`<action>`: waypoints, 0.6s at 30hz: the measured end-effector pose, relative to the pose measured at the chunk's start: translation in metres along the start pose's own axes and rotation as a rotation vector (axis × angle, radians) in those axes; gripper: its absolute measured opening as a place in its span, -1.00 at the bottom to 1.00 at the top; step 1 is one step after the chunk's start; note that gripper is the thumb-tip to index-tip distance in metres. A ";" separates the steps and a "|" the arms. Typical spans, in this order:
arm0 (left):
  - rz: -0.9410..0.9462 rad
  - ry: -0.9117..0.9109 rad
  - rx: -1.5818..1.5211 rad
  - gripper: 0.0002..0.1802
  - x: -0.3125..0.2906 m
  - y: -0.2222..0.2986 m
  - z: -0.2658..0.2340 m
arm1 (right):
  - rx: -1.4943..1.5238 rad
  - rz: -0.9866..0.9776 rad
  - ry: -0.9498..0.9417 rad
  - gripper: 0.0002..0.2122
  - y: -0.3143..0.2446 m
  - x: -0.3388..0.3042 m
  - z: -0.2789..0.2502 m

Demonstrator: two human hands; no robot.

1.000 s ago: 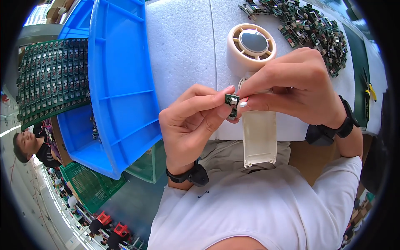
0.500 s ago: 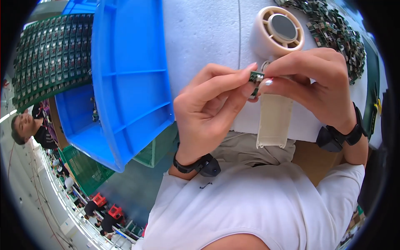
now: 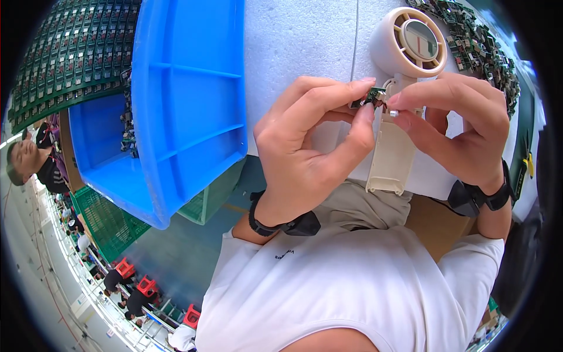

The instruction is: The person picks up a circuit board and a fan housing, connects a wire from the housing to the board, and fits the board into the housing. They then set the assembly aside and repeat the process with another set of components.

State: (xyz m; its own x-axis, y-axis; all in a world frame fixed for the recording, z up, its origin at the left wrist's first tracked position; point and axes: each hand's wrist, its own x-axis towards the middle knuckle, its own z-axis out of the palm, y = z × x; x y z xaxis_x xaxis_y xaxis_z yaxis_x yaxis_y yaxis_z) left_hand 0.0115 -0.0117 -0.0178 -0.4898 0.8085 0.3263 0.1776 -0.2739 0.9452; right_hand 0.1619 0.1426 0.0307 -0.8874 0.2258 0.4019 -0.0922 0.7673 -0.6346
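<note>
My left hand (image 3: pixel 319 132) pinches a small green circuit board (image 3: pixel 375 94) between thumb and fingertips. Close by its right end, my right hand (image 3: pixel 460 120) has thumb and forefinger closed on a small silvery piece (image 3: pixel 394 112), too small to name. Under both hands lies a cream handheld fan, its round head (image 3: pixel 384 50) at the far end and its hollow handle shell (image 3: pixel 390 158) pointing toward me. Loops of pale wire (image 3: pixel 388 85) show near the neck. The fingers hide part of the board and of the handle.
A big blue bin (image 3: pixel 193 105) stands at the left, in front of another blue bin (image 3: pixel 99 152) with boards. Panels of green boards (image 3: pixel 76 53) rest on that. Loose boards (image 3: pixel 481 53) are heaped at the far right. White foam (image 3: pixel 293 41) covers the worktop.
My hands have drawn slightly apart, and the silvery piece now shows at the right fingertips. The whole scene has shifted in view; the fan appears farther right and up.
</note>
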 end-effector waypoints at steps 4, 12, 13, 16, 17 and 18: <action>0.015 0.035 0.038 -0.68 -0.001 -0.002 0.002 | 0.050 0.048 -0.040 -0.79 -0.005 0.001 0.001; 0.006 0.085 0.011 -0.66 -0.001 -0.003 0.006 | -0.050 0.225 -0.040 -0.87 -0.012 -0.003 0.000; 0.000 0.071 -0.013 -0.66 -0.001 -0.003 0.004 | -0.056 0.230 -0.037 -0.87 -0.012 -0.003 0.000; -0.007 0.035 -0.067 -0.66 0.000 -0.002 0.001 | -0.038 0.301 0.018 -0.91 -0.015 -0.003 0.002; -0.009 0.019 -0.090 -0.66 0.000 -0.002 0.000 | -0.044 0.305 0.020 -0.91 -0.015 -0.004 0.002; -0.012 0.003 -0.113 -0.66 0.000 -0.002 0.000 | -0.042 0.304 0.028 -0.91 -0.014 -0.004 0.003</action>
State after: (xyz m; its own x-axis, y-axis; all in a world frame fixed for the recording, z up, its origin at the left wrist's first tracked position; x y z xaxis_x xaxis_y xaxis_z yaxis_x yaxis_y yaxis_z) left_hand 0.0108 -0.0109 -0.0197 -0.4935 0.8106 0.3152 0.0743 -0.3218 0.9439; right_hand 0.1658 0.1289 0.0364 -0.8588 0.4646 0.2160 0.1948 0.6861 -0.7009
